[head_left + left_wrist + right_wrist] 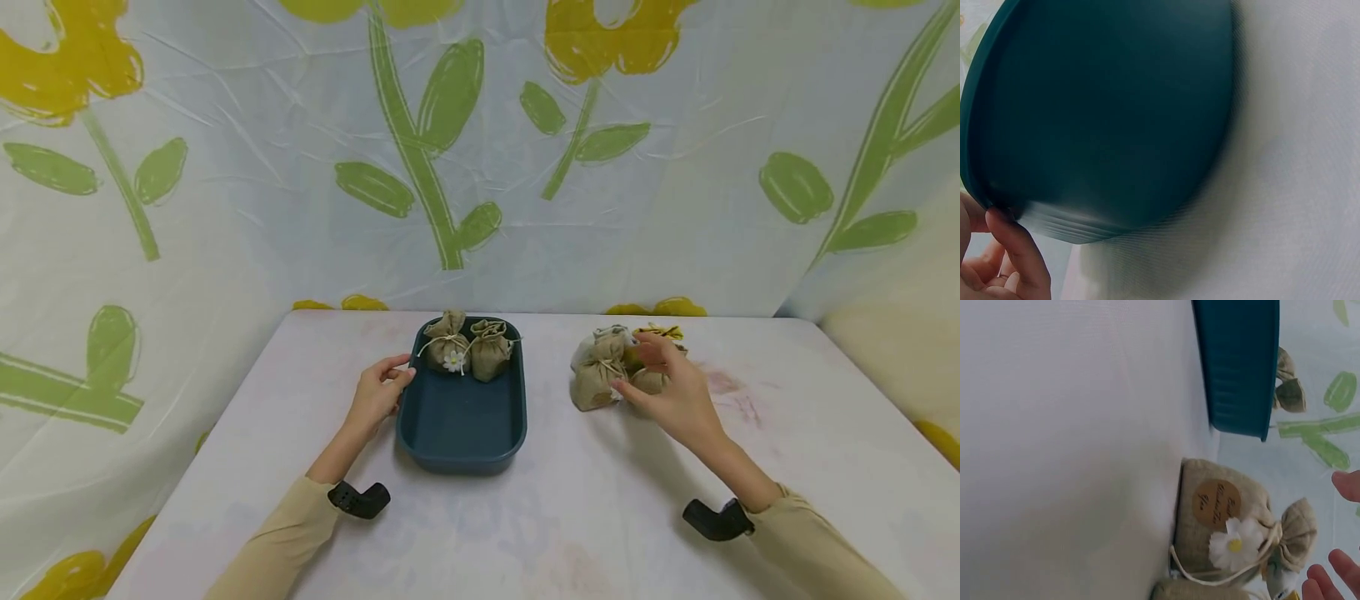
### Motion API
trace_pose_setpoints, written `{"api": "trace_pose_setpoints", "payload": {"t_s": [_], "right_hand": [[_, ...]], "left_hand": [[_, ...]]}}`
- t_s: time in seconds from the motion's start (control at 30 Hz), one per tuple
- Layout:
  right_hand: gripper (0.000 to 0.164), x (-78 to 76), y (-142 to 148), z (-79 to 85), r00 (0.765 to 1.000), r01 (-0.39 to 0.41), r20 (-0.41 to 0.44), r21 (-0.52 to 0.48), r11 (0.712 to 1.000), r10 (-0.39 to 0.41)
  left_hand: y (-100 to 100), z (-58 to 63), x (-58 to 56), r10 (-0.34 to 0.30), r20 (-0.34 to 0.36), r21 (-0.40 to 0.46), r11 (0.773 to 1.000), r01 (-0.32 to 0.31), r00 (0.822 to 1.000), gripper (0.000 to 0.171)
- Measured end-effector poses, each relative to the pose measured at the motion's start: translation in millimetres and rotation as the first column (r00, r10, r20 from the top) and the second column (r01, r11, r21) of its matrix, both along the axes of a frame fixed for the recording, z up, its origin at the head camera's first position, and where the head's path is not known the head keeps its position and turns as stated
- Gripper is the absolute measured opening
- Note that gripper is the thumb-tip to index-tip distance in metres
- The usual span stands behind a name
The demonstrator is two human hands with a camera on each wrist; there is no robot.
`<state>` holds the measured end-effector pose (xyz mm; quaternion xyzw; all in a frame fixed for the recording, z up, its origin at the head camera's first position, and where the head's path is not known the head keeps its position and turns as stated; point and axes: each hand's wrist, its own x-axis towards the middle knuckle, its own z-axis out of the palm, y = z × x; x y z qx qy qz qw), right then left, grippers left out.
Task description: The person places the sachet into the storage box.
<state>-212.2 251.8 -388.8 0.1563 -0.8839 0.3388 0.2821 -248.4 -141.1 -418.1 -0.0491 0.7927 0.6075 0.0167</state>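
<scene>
"Where is the burlap pouch [595, 387]?"
"On the tabletop [525, 533], right of the tray [461, 425], clustered with other pouches [651, 382]. Your right grip [678, 396] is spread beside it, holding nothing; your left grip [378, 390] pinches the tray's rim."
"How will it handle?"
"Probably light and soft; take its tied neck."
"Tray contents?"
"2 pouches [491, 354], far end."

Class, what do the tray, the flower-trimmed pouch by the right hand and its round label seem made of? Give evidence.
Tray: probably moulded plastic, smooth with a soft sheen; its wall shows ribs.
Pouch: matt woven cloth, perhaps linen; its neck gathers into folds.
Label: likely paper, matt, with dark lettering.
</scene>
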Motion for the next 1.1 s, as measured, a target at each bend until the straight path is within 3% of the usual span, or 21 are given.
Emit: {"api": "trace_pose_setpoints", "payload": {"t_s": [0.2,0.4,0.73,1.1], "right_hand": [[0.069,-7.5,-9,-3.9,0.998,-0.002,0.055,-0.001,1.0,0.002],[0.068,-10.9,-12,-4.3,0.995,0.056,0.086,0.006,0.998,-0.057],[0.069,-16.4,-16,-8.6,0.974,0.099,0.207,-0.031,0.995,-0.09],[0.079,-18.7,-21,-9.2,0.916,0.078,0.401,-0.119,0.99,-0.024]], "left_hand": [[0,-1.4,-0.1,0.001,0.005,0.006,1.0,-0.001,1.0,0.033],[0,-1.6,-0.5,0.003,0.008,0.0,1.0,-0.003,1.0,0.033],[-1,-1.1,-1.5,0.007,0.009,-0.01,1.0,-0.007,1.0,0.033],[-1,-3.2,-2.5,-0.001,-0.021,0.007,1.0,0.001,1.0,0.033]]}}
